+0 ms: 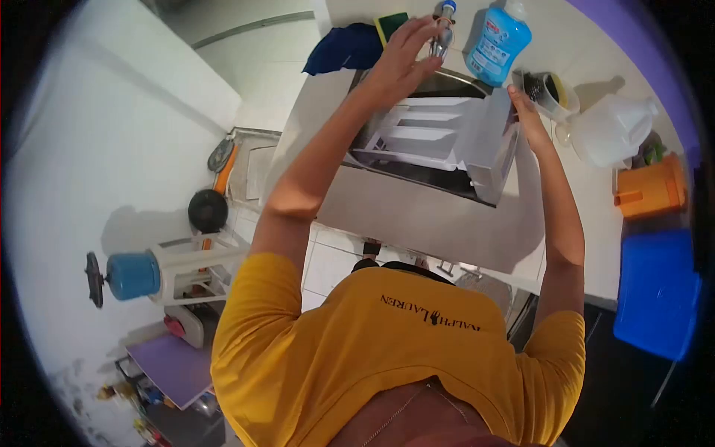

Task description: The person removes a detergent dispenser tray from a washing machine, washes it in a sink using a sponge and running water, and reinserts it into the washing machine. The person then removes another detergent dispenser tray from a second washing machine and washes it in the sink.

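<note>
My left hand [406, 63] is raised at the metal tap [445, 30] behind the sink. Its fingers are stretched and its thumb is apart; contact with the tap is unclear. A white slatted plastic rack [436, 127] with a tall side panel lies tilted in the dark sink basin [454, 182]. My right hand [527, 123] grips the edge of that panel, thumb on top and the other fingers mostly hidden. Just behind the panel stands a bottle of blue liquid [499, 46]. A dark blue cloth [344, 49] and a yellow-green sponge [391, 27] lie near my left hand.
On the counter to the right are a white container [564, 100] with a dark scrubber, a translucent jug [614, 130] and an orange container [652, 188]. A blue bin [655, 290] is lower right. At left, a white stool [197, 272] bears a blue pot, near a hanging pan [208, 211].
</note>
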{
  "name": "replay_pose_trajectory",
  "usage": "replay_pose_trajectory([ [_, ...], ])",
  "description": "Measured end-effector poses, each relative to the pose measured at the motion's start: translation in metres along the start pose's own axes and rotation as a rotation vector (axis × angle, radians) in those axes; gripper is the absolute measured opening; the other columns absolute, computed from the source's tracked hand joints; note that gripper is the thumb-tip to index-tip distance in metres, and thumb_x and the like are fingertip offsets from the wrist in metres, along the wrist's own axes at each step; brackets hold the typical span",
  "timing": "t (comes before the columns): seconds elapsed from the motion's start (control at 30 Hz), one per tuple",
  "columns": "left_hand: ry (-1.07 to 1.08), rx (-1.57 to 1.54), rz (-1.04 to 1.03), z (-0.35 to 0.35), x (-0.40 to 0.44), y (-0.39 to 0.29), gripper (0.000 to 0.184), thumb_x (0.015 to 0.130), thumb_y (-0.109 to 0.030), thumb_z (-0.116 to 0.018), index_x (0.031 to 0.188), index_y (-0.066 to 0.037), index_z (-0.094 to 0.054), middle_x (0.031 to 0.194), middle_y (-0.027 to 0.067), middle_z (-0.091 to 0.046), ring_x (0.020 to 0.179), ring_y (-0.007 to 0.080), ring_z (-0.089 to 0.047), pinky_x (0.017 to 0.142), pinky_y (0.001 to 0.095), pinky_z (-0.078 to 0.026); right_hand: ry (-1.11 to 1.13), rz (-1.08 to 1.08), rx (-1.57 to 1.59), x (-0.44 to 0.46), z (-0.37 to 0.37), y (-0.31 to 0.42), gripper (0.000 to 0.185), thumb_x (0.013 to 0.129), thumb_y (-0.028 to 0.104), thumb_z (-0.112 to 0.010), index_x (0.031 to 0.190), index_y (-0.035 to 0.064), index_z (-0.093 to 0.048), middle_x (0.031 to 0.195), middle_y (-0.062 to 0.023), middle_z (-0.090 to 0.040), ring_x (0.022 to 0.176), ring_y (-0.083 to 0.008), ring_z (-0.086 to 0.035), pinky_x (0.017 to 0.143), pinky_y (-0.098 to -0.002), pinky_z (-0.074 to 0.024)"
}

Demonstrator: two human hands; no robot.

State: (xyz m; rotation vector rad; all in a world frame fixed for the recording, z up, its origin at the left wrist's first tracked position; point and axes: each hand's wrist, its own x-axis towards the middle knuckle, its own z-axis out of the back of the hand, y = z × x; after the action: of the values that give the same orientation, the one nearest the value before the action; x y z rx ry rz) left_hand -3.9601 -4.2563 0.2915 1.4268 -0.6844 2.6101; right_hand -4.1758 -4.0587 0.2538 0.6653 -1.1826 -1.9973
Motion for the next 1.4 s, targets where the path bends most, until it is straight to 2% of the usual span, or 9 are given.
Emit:
replay_pose_trajectory([
  [0.1,0.166,0.123,-0.150,-0.031,0.026,0.047,0.042,0.089,-0.018,-0.048,0.128,-0.006,-0.036,0.134,0.0183,-0.033,0.122,0.0316,-0.034,0.100,0.0415,-0.027,-0.111,0.005,0.041,-0.020,-0.007,-0.002,0.088,0.074,0.069,-0.045,0.127,-0.0007,-0.038,0.116,-0.0171,-0.046,0.103,-0.0234,-0.045,0.089,-0.0331,-0.0348],
  [0.2,0.135,-0.182,-0.116,-0.046,0.036,0.051,0.019,0.089,-0.017,-0.047,0.099,-0.001,-0.045,0.100,0.0142,-0.045,0.093,0.0286,-0.046,0.085,0.0401,-0.035,-0.161,-0.100,0.004,-0.052,-0.022,0.012,0.098,0.072,0.064,-0.053,0.136,-0.0020,-0.020,0.133,-0.0235,-0.030,0.121,-0.0298,-0.035,0.099,-0.0365,-0.0271],
  [0.33,0.358,-0.186,0.167,-0.039,0.044,0.032,0.022,0.088,-0.018,-0.047,0.099,0.001,-0.045,0.098,0.0166,-0.044,0.089,0.0306,-0.044,0.082,0.0396,-0.035,-0.179,-0.054,-0.001,-0.067,-0.057,0.014,0.094,0.073,0.044,-0.064,0.137,-0.0027,-0.013,0.139,-0.0214,-0.024,0.129,-0.0291,-0.025,0.102,-0.0304,-0.0234],
  [0.57,0.281,0.182,-0.094,-0.046,0.043,0.032,0.026,0.083,-0.013,-0.050,0.103,0.002,-0.044,0.107,0.0210,-0.040,0.098,0.0353,-0.041,0.086,0.0444,-0.033,-0.122,-0.064,0.328,-0.057,-0.057,0.019,0.079,0.078,0.025,-0.061,0.139,0.0042,-0.016,0.136,-0.0153,-0.033,0.121,-0.0237,-0.038,0.098,-0.0279,-0.0282],
  [0.67,0.262,-0.339,0.044,-0.029,0.036,0.030,0.028,0.081,-0.012,-0.051,0.105,0.001,-0.044,0.113,0.0213,-0.039,0.105,0.0361,-0.039,0.085,0.0428,-0.034,-0.117,-0.063,0.354,-0.055,-0.057,0.017,0.078,0.078,0.027,-0.061,0.139,0.0048,-0.017,0.133,-0.0163,-0.036,0.115,-0.0223,-0.043,0.095,-0.0263,-0.0309],
  [0.77,-0.055,-0.095,-0.135,-0.029,0.016,0.070,0.028,0.084,-0.018,-0.046,0.105,0.001,-0.046,0.108,0.0209,-0.046,0.103,0.0345,-0.045,0.083,0.0406,-0.037,-0.172,-0.077,0.262,-0.053,-0.058,0.017,0.078,0.079,0.028,-0.060,0.139,0.0027,-0.017,0.131,-0.0178,-0.038,0.115,-0.0224,-0.043,0.095,-0.0260,-0.0314],
  [0.83,0.071,0.144,0.103,-0.030,0.002,0.133,0.053,0.076,-0.024,-0.062,0.121,-0.005,-0.043,0.125,0.0175,-0.038,0.115,0.0344,-0.037,0.094,0.0426,-0.032,-0.203,-0.095,0.195,-0.052,-0.058,0.018,0.078,0.080,0.028,-0.060,0.138,0.0010,-0.017,0.131,-0.0187,-0.037,0.115,-0.0226,-0.042,0.095,-0.0261,-0.0312],
  [1.07,0.136,0.790,0.121,-0.044,-0.014,0.172,0.088,0.052,-0.040,-0.078,0.122,-0.004,-0.039,0.118,0.0202,-0.042,0.112,0.0367,-0.037,0.094,0.0443,-0.032,-0.293,-0.130,0.163,-0.049,-0.067,0.021,0.074,0.081,0.028,-0.058,0.138,0.0026,-0.019,0.133,-0.0186,-0.036,0.116,-0.0231,-0.042,0.095,-0.0267,-0.0306],
  [1.4,0.330,0.266,0.345,-0.042,-0.039,0.121,0.077,0.060,-0.040,-0.074,0.119,0.000,-0.044,0.102,0.0218,-0.054,0.097,0.0362,-0.051,0.087,0.0389,-0.041,-0.307,-0.152,0.183,-0.050,-0.070,0.025,0.067,0.083,0.032,-0.055,0.138,0.0081,-0.024,0.131,-0.0163,-0.040,0.116,-0.0222,-0.041,0.096,-0.0273,-0.0296],
])
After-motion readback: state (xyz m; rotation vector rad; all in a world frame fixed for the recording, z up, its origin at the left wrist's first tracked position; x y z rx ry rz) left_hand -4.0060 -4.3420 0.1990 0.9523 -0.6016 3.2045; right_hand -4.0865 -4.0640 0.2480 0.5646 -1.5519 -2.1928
